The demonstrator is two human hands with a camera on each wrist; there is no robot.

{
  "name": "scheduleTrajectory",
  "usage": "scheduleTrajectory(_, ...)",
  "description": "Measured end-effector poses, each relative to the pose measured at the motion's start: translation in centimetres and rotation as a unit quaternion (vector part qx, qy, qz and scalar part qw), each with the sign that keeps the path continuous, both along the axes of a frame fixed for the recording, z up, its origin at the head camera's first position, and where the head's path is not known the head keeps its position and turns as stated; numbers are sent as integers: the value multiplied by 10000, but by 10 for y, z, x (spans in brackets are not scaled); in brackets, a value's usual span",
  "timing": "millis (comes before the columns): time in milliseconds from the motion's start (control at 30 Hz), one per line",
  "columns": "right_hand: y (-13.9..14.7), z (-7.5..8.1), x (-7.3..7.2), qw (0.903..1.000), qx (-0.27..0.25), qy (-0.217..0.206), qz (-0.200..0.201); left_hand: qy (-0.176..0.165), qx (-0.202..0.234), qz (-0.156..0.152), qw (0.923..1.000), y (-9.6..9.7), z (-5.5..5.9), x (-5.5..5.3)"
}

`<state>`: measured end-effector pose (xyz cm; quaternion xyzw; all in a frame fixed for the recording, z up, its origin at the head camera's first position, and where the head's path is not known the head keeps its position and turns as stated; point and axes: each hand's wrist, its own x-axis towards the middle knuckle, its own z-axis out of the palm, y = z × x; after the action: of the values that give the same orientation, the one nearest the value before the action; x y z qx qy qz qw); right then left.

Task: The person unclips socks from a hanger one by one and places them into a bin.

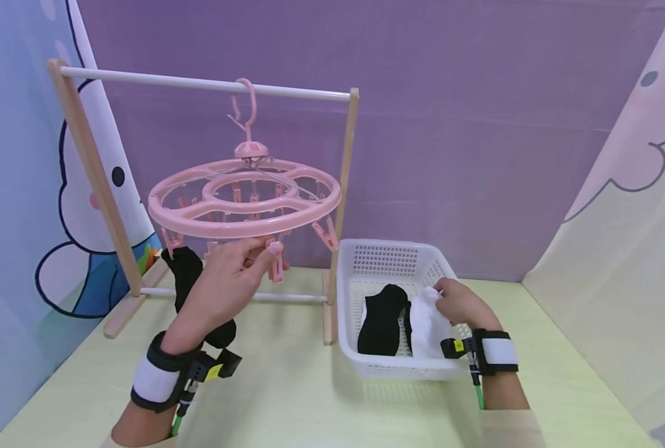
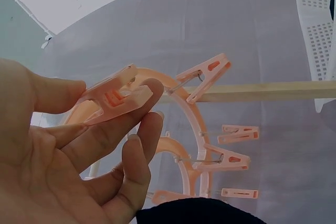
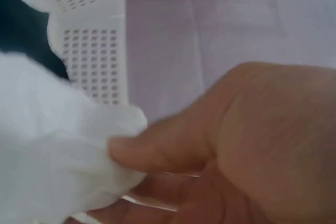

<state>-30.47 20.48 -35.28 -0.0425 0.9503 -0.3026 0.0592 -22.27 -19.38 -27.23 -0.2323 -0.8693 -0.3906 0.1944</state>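
We are holding our left hand (image 1: 226, 274) just below the near rim of a round pink clip hanger (image 1: 242, 229), its grip pinching a pink clothespin (image 1: 277, 270); our right hand (image 1: 466, 305) is hanging over a white basket (image 1: 394, 371), its grip pinching a white cloth (image 1: 428, 323) beside a black sock (image 1: 379, 326).

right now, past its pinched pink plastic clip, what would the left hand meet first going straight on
Likely the rightmost pink plastic clip on the round pink hanger, though depth is unclear.
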Motion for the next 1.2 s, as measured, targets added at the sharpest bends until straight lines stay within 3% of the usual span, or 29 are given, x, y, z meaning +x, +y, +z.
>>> scheduleTrajectory(300,-6,0,-3,9977,555,283,-279,34,-83,13,10000,3,-2,-1)
scheduleTrajectory(433,-25,21,14,9919,223,1247,56,59,-100,90,9999,5,-5,0)
scheduleTrajectory(533,-60,46,39,9666,-309,2492,519,64,-169,138,9997,7,-7,-2)
scheduleTrajectory(667,-123,73,73,9147,-991,3733,1187,11,-242,121,9996,12,-11,-7)
scheduleTrajectory(800,-184,86,87,8674,-1612,4417,1629,-22,-277,101,9996,12,-14,-11)
scheduleTrajectory(900,-217,88,89,8402,-1811,4781,1809,59,-289,184,9994,9,-17,-10)
scheduleTrajectory(1000,-237,86,88,8308,-1642,4968,1894,257,-324,121,9991,5,-22,-8)
scheduleTrajectory(1100,-246,83,84,8330,-1235,5060,1866,340,-336,-60,9988,4,-24,-8)
scheduleTrajectory(1200,-247,86,78,8286,-853,5218,1843,283,-287,-170,9990,1,-20,-10)
